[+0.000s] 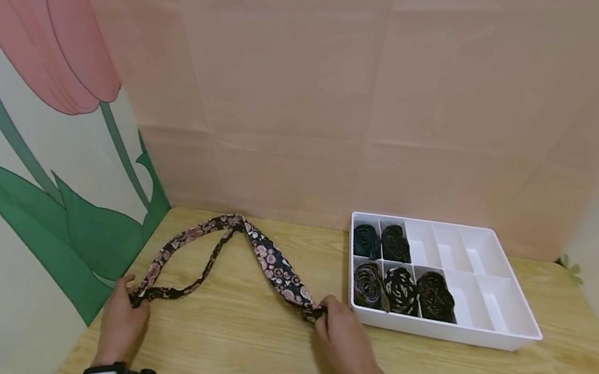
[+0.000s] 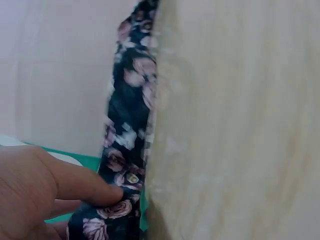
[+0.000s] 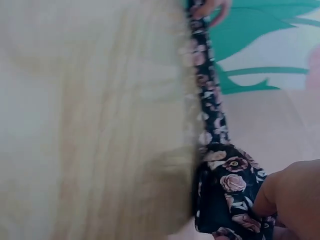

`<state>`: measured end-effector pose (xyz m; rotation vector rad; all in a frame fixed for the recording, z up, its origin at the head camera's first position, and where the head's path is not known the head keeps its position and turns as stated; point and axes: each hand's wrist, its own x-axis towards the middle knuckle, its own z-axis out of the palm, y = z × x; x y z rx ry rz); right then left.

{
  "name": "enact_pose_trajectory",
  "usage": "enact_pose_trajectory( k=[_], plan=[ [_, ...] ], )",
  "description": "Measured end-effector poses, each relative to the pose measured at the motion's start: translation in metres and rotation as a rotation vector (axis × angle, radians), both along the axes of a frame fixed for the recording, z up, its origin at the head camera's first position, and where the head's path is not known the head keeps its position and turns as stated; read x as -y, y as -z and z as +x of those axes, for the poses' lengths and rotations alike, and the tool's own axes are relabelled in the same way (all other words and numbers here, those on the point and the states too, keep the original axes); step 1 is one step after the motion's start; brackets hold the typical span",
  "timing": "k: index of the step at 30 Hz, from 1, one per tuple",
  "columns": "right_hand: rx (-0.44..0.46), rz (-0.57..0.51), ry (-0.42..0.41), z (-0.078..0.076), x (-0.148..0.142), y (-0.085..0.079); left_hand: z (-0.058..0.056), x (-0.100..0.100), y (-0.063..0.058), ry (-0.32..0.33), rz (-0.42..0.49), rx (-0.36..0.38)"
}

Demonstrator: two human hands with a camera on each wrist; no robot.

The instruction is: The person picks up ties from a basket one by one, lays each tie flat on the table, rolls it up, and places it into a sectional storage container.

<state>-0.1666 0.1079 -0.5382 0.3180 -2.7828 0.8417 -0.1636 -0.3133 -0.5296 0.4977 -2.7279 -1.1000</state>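
A dark necktie with pink flowers (image 1: 277, 268) stretches in an arch between the two hands in the head view. Its broad part slopes down to my right hand (image 1: 347, 345), which pinches the end. On the other side, my left hand (image 1: 124, 323) grips the tie where a narrow strip loops back to it. In the left wrist view, a fingertip (image 2: 112, 195) presses the floral cloth (image 2: 131, 105). Folded or rolled over on itself, the tie's end (image 3: 232, 187) sits in the right fingers in the right wrist view.
A white divided tray (image 1: 441, 329) stands at the right on the wooden table (image 1: 226, 352). Several dark rolled ties (image 1: 400, 291) fill compartments on its left side. Behind the table rises a pinkish backdrop (image 1: 292, 81), with a tulip-printed panel (image 1: 24, 104) at the left.
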Motion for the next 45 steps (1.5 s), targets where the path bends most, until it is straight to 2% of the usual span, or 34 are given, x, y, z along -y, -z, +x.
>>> enact_pose_trajectory(
  k=[4,7,10,15,19,22,25,29,33,39,41,45],
  plan=[
    [0.081,-0.187,0.005,0.012,-0.018,-0.009,0.001,-0.005,-0.004,-0.025,0.021,-0.052],
    [0.115,-0.275,0.024,0.021,-0.037,-0.014,0.000,-0.011,-0.006,-0.040,0.025,-0.104],
    [0.164,-0.315,0.068,0.031,-0.061,-0.016,0.000,-0.015,-0.008,-0.070,0.068,-0.135],
    [0.278,-0.319,0.183,0.039,-0.112,-0.011,0.001,-0.016,-0.012,-0.154,0.151,-0.187],
    [0.360,-0.405,0.276,0.044,-0.154,-0.008,0.001,-0.016,-0.016,-0.206,0.283,-0.199],
    [0.365,-0.446,0.327,0.048,-0.185,-0.008,-0.001,-0.017,-0.018,-0.236,0.367,-0.203],
    [0.365,-0.460,0.379,0.052,-0.216,-0.008,-0.002,-0.018,-0.020,-0.255,0.403,-0.202],
    [0.445,-0.523,0.511,0.056,-0.258,-0.006,-0.004,-0.019,-0.022,-0.264,0.407,-0.191],
    [0.488,-0.563,0.647,0.059,-0.291,0.003,-0.004,-0.022,-0.018,-0.200,0.389,-0.167],
    [0.441,-0.430,0.701,0.061,-0.311,0.015,-0.007,-0.028,-0.005,-0.035,0.299,-0.062],
    [0.438,-0.375,0.702,0.061,-0.314,0.018,-0.008,-0.030,-0.002,-0.008,0.293,-0.049],
    [0.401,-0.289,0.702,0.061,-0.319,0.022,-0.009,-0.031,0.000,0.005,0.338,-0.056]
  ],
)
